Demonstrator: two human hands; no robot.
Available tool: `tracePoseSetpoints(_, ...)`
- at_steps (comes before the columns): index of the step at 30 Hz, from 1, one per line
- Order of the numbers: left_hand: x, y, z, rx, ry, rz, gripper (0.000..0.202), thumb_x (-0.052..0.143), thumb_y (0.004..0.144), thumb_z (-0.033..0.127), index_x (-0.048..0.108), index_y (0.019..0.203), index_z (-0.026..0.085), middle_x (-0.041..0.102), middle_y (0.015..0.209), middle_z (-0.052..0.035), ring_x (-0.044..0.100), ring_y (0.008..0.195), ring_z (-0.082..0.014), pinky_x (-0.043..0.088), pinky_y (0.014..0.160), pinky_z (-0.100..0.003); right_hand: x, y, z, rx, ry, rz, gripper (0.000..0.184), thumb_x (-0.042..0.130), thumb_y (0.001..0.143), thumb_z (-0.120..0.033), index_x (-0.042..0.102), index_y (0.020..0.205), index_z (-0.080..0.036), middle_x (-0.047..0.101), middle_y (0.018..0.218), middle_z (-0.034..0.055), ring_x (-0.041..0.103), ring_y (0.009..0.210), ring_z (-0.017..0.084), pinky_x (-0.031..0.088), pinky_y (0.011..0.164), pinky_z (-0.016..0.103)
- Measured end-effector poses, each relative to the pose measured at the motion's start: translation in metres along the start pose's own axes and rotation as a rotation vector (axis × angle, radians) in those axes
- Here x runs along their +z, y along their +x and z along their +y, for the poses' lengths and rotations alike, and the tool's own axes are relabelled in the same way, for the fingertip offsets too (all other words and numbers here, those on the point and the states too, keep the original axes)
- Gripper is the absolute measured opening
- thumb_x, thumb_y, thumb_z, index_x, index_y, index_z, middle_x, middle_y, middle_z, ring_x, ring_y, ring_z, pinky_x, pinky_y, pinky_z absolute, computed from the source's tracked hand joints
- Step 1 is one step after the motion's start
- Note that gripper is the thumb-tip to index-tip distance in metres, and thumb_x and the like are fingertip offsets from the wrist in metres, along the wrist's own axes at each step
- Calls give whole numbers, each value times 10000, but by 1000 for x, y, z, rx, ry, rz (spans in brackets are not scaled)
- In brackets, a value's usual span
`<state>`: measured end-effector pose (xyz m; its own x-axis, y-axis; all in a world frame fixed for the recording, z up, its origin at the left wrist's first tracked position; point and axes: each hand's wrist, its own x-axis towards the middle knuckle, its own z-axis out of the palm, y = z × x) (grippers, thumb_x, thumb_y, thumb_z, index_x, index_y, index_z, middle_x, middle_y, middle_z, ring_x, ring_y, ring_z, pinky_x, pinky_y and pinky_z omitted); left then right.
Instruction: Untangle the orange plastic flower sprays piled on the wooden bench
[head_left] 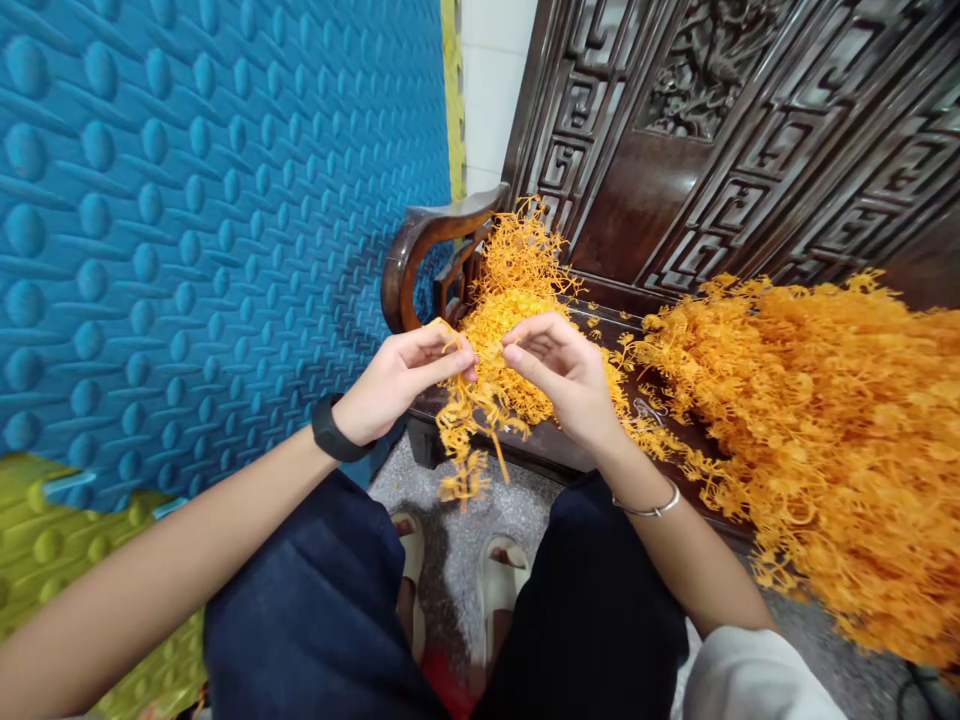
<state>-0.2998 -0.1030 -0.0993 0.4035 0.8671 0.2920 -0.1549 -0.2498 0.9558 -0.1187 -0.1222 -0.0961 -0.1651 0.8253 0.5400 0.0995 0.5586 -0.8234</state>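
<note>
Our left fingers (442, 369) pinch a branching, orange, plastic-looking strand (459, 432) near its top, likely so it hangs free before the dark-brown wooden surface (551, 446); whether our curled right fingers (534, 368) grip anything, we cannot tell

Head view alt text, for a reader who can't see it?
A person's left hand pinches a hanging orange strand, with the right hand close by; whether that one holds anything is unclear. Beyond, an orange pile sits on a dark carved wooden bench, with a bigger orange heap to the right and a blue studded mat at left.
</note>
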Motion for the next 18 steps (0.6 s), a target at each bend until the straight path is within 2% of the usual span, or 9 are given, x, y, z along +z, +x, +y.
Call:
tracePoseSetpoints(3,-1,1,0,39,7,49,163,670,767,319,657,771,157,657,734,-22,605,750,-136,448,765,-260,-3,2,-4,-23,-35,-43,173,655,767,-321,571,884,-225,601,858,-4,588,807,110,503,769,277)
tracePoseSetpoints(6,-1,3,1,79,-19,107,165,703,734,325,662,754,167,669,758,-22,618,772,-144,452,791,-274,-17,8,0,-52,-99,-28,220,644,765,-296,571,963,-236,615,907,3,591,838,119,493,766,285)
tracePoseSetpoints(9,-1,4,1,103,-37,161,166,728,707,326,670,755,178,681,777,-20,624,789,-146,452,797,-275,-43,16,21,3,-364,-35,194,601,758,-200,603,952,-219,624,898,9,575,781,120,458,710,285)
tracePoseSetpoints(10,-1,5,1,109,-38,173,165,730,706,326,672,756,179,682,780,-20,624,793,-147,452,798,-275,-52,19,31,57,-495,-95,211,603,729,-155,625,932,-206,624,865,11,560,735,118,439,684,283)
tracePoseSetpoints(12,-1,6,1,120,-43,184,159,724,714,321,675,760,178,680,786,-21,625,806,-148,453,815,-279,-65,22,53,202,-701,-299,337,632,651,-89,655,974,-185,607,764,-1,518,634,106,399,639,273)
tracePoseSetpoints(14,-1,7,0,121,-56,181,149,715,726,313,673,770,177,679,790,-21,628,823,-153,452,839,-288,-68,25,73,295,-769,-484,431,656,627,-87,655,1049,-174,564,659,-27,480,574,95,366,606,255)
tracePoseSetpoints(16,-1,8,0,117,-66,188,143,707,734,308,669,780,178,681,804,-22,631,844,-158,449,858,-294,-64,27,88,310,-764,-576,384,654,661,-127,666,1042,-173,517,584,-47,450,539,89,340,582,240)
tracePoseSetpoints(18,-1,9,-1,118,-73,209,145,707,732,313,667,782,183,684,820,-21,630,851,-156,449,857,-291,-58,30,98,290,-768,-582,230,625,708,-158,695,927,-165,510,562,-41,438,533,88,328,579,234)
